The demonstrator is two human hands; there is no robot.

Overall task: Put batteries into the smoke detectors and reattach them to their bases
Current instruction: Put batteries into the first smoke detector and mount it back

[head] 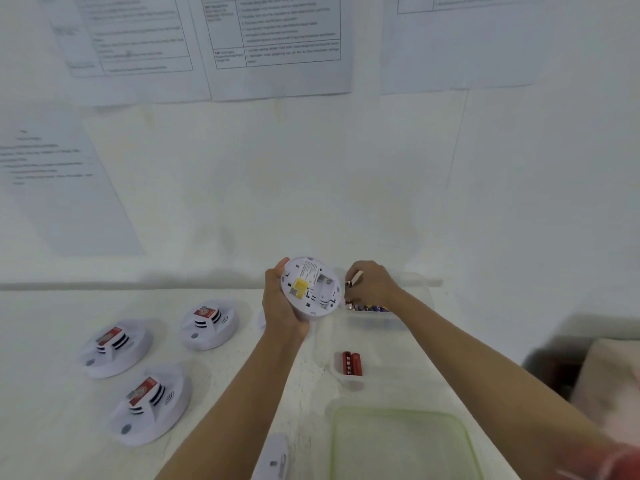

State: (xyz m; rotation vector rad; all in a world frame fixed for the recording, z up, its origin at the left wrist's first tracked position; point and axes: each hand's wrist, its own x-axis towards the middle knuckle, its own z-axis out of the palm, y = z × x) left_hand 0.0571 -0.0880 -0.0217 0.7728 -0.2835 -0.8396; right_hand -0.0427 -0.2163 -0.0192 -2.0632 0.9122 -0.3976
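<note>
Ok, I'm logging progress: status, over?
Left hand grips smoke detector, underside showing. Right hand pinches a battery above the clear battery box. Nothing between them.

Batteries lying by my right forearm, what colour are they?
The batteries are red; head view.

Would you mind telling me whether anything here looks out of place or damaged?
Nothing stands out: three smoke detectors sit flat on the table, and the red batteries lie side by side in their small tray.

1 head-worn wide-angle view looks forward and down over the table, near the wall.
</note>
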